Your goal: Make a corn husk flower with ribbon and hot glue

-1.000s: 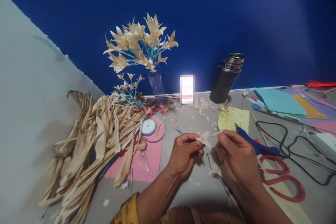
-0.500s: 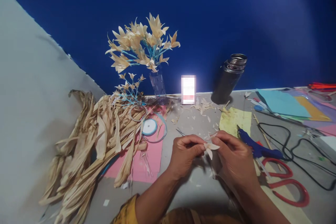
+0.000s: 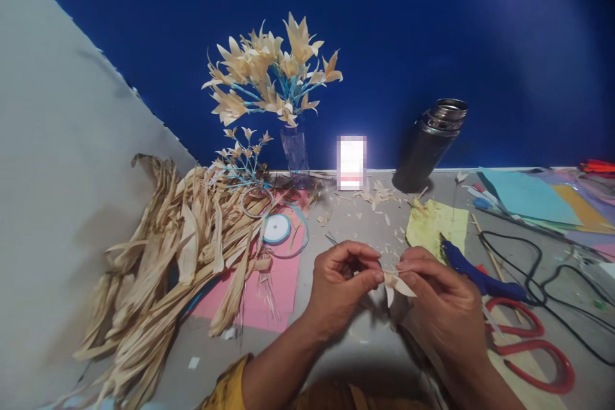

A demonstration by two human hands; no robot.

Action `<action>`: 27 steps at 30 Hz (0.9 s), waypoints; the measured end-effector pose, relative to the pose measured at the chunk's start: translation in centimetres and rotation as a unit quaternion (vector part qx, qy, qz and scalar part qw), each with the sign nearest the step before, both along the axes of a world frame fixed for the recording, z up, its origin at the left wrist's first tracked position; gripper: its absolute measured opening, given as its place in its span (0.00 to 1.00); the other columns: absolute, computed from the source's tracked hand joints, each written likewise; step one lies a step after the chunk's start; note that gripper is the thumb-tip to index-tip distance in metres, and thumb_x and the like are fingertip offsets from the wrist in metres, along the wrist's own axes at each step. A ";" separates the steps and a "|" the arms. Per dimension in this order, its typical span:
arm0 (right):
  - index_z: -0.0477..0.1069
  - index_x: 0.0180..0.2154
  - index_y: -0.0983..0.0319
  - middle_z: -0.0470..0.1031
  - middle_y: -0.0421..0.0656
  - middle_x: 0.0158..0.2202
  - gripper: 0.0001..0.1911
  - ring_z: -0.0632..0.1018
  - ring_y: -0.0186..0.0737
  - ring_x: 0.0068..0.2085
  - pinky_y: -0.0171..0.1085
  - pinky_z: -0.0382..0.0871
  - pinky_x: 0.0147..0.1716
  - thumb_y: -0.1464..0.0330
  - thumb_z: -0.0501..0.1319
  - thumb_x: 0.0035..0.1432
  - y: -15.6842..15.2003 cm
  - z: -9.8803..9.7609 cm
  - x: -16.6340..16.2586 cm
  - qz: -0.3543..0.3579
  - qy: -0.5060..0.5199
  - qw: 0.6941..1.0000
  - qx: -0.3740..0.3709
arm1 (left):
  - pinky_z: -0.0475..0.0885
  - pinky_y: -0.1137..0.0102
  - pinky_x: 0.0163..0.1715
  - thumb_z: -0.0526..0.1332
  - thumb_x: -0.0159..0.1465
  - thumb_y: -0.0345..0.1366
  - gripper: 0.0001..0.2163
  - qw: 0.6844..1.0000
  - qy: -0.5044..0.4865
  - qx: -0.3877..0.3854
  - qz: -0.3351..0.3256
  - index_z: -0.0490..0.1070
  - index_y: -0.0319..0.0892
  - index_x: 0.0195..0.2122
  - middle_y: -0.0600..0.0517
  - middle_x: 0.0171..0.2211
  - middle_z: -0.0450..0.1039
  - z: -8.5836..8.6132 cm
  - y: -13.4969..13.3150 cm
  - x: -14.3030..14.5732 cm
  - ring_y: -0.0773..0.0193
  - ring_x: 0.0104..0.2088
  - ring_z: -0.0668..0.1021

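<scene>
Between my hands is a small cream flower (image 3: 402,285) with pointed petals, which look like dried corn husk. My left hand (image 3: 342,285) pinches its base between thumb and fingertips. From the other side, my right hand (image 3: 444,301) has thumb and fingers closed on the petals' upper edge. One petal points down and another reaches toward my right thumb. Close to my right hand lie a blue glue gun (image 3: 473,274) and scissors (image 3: 565,359) with red handles, their blades mostly hidden.
Dried corn husks (image 3: 163,282) heap at the left beside pink paper (image 3: 283,288) and a ribbon spool (image 3: 277,229). Behind stand a clear vase (image 3: 294,150) of husk flowers, a bright blurred-out screen (image 3: 351,163) and a dark flask (image 3: 427,150). A black cord (image 3: 533,250) loops at right.
My right fingertips have shifted along the flower, and its petals now tilt toward my right hand. The whole view has moved slightly, so the table things sit a little further right.
</scene>
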State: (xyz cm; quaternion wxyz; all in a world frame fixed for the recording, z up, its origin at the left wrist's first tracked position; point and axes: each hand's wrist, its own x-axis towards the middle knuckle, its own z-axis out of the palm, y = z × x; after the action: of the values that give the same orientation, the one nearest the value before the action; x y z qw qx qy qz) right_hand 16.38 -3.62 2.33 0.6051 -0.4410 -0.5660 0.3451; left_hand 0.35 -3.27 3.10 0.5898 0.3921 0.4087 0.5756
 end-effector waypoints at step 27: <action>0.83 0.32 0.54 0.78 0.40 0.32 0.07 0.79 0.37 0.32 0.31 0.74 0.29 0.73 0.69 0.58 -0.1 0.0 0.3 0.023 -0.043 0.998 0.028 | 0.70 0.70 0.33 0.67 0.62 0.27 0.08 0.968 0.169 0.185 0.031 0.86 0.46 0.34 0.48 0.29 0.80 0.3 -0.4 -0.3 0.62 0.31 0.79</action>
State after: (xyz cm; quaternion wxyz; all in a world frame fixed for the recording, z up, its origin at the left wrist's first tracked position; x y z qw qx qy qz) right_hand 16.67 -3.68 2.34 0.5842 -0.4252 -0.6109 0.3236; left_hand 0.03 -3.63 3.35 0.4111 0.5729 0.4011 0.5846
